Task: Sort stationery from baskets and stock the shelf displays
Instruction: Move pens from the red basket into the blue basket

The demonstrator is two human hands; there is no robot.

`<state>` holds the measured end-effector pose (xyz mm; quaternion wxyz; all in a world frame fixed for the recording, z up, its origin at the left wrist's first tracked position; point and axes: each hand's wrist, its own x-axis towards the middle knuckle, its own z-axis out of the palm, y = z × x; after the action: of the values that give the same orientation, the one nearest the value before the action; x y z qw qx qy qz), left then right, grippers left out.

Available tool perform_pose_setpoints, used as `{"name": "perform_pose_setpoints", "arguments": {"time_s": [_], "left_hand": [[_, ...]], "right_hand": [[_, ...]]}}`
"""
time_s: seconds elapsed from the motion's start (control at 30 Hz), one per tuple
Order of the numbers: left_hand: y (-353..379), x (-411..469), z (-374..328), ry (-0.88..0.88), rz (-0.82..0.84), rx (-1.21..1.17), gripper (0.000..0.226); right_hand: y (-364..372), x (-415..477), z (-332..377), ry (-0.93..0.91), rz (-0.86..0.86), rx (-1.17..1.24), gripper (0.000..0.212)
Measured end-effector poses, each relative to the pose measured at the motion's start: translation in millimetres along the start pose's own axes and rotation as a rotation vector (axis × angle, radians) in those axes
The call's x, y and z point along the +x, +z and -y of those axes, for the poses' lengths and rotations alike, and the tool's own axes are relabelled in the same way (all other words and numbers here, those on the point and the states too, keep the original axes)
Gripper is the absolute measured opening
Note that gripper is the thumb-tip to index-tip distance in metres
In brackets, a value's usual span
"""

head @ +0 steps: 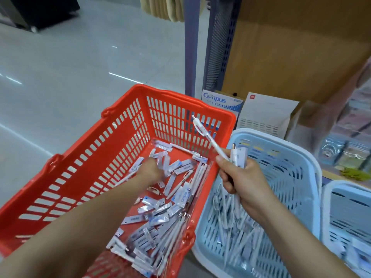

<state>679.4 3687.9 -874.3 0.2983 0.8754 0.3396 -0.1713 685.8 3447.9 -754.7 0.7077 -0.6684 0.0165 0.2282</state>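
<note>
A red basket (84, 167) stands on the floor, holding several white pens and small white packets (176, 171). My left hand (149, 170) reaches down into it among the packets; its fingers are hidden, so its hold is unclear. My right hand (243, 181) hovers over the gap between the red basket and a light blue basket (301, 167). It grips a bunch of white pens (208, 137), one sticking up to the left. More white pens (232, 227) lie in the blue basket.
A second light blue basket (345, 213) sits at the far right. Behind the baskets stand a Campus notebook pack (220, 103), a white pack (267, 115) and a wooden shelf unit (291, 53) with a blue metal post (191, 47). Grey tiled floor lies to the left.
</note>
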Motion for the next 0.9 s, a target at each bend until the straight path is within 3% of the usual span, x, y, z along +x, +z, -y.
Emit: {"name": "perform_pose_setpoints", "arguments": {"time_s": [0.07,0.13,0.2,0.23,0.27,0.33,0.43,0.5,0.67,0.77,0.9], "left_hand": [[-15,-3,-8,0.039,-0.16,-0.015,0.031],[-37,-23,-28,0.184,-0.38,-0.265,0.023],[-67,-60,-59,0.565,-0.637,-0.466,0.027],[-81,-83,-76,0.801,-0.708,-0.439,0.028],[-90,-105,-92,1.015,-0.716,-0.366,0.026],[-93,-138,-123,1.22,-0.52,-0.178,0.019],[-79,-148,-149,1.175,-0.263,0.248,0.037],[-72,-143,-152,1.156,-0.194,0.287,0.036],[-76,-135,-149,1.108,-0.132,0.016,0.006],[-78,-133,-148,1.06,-0.16,-0.143,0.004],[-90,-124,-140,0.812,-0.164,-0.788,0.013]], "right_hand": [[1,0,1,-0.009,-0.017,0.006,0.007],[2,0,4,-0.027,-0.013,-0.008,0.015],[1,-1,9,-0.041,-0.003,-0.066,0.024],[1,-1,12,-0.046,0.0,-0.105,0.027],[-1,-1,14,-0.053,0.001,-0.142,0.028],[-3,0,16,-0.084,0.005,-0.219,0.033],[-7,2,20,-0.14,0.001,-0.369,0.039],[-10,3,22,-0.158,0.004,-0.424,0.031],[-23,1,31,-0.14,0.108,-0.42,0.026],[-34,0,36,-0.103,0.178,-0.435,0.024],[-54,1,39,0.027,0.263,-0.426,0.019]]}}
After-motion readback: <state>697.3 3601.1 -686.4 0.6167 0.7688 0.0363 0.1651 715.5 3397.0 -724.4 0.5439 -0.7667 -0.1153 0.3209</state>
